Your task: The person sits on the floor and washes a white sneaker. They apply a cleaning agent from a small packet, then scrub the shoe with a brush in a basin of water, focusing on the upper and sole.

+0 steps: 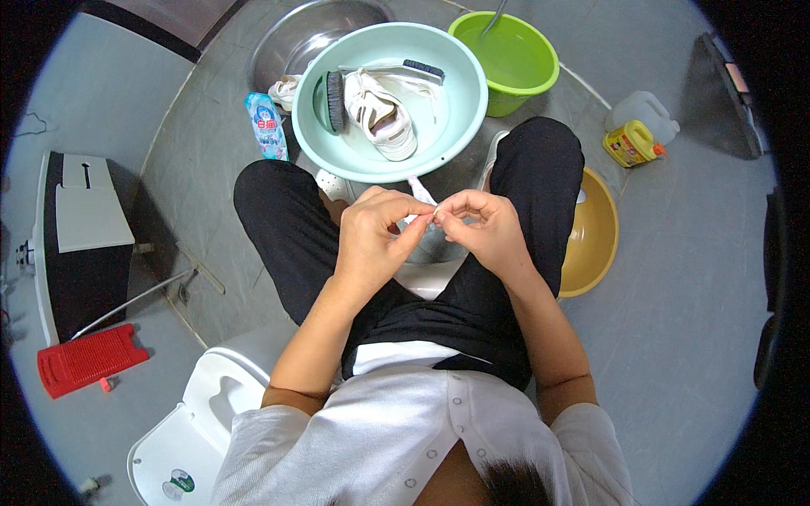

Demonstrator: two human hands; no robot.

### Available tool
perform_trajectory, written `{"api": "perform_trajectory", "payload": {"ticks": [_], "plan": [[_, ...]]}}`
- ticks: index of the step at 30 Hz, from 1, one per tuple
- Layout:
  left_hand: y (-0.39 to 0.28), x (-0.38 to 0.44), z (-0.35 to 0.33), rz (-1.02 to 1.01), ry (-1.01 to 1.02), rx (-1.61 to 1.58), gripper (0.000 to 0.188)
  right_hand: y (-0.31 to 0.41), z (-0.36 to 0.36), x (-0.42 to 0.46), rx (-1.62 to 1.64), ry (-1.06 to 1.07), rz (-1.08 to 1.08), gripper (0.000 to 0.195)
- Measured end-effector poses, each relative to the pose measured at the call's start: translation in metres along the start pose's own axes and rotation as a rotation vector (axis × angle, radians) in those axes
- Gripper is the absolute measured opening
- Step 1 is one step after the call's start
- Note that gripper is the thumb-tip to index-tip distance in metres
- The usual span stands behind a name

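Note:
Between my knees, the fingertips of my left hand (378, 224) and my right hand (482, 221) meet, pinching a small white thing (436, 214) that they mostly hide. I cannot tell what it is. Just beyond my fingers, a pale strip (419, 190) shows below the rim of a light-green plastic basin (452, 142). Inside that basin lies a white shoe (380, 117) with its opening facing up. A dark-bristled scrubbing brush (335, 101) leans at its left, and a long-handled brush (423, 71) lies behind it.
A steel basin (278, 50), a second white shoe (285, 90) and a detergent bag (267, 126) are at the left. Right of the basin stands a green bucket (525, 82) holding water. A yellow bowl (591, 246) sits by my right leg, near a yellow bottle (629, 144). A toilet (209, 405) is behind left.

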State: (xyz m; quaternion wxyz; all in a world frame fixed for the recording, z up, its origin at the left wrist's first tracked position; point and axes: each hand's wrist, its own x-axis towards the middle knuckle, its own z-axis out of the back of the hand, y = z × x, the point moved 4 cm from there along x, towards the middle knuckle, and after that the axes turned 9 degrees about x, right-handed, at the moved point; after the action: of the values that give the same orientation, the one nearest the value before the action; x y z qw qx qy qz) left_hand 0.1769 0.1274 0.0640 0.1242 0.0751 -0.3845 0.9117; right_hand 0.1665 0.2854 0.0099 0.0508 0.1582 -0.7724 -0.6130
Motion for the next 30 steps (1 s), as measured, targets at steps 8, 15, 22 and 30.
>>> {"api": "perform_trajectory", "payload": {"ticks": [8,15,22,30], "plan": [[-0.007,-0.002,-0.005,-0.248,-0.072,0.179,0.014,-0.010,0.005,-0.004,0.252,0.044,-0.238,0.012],[0.002,-0.004,-0.005,-0.002,-0.025,-0.055,0.010,-0.009,0.001,-0.001,0.159,0.003,-0.084,0.005],[0.004,-0.006,-0.001,0.108,-0.003,-0.028,0.009,0.020,-0.011,-0.006,-0.205,-0.106,0.189,0.007],[-0.002,-0.003,0.006,-0.076,0.026,0.130,0.008,0.033,-0.018,-0.011,-0.522,-0.032,0.356,0.010]]}}
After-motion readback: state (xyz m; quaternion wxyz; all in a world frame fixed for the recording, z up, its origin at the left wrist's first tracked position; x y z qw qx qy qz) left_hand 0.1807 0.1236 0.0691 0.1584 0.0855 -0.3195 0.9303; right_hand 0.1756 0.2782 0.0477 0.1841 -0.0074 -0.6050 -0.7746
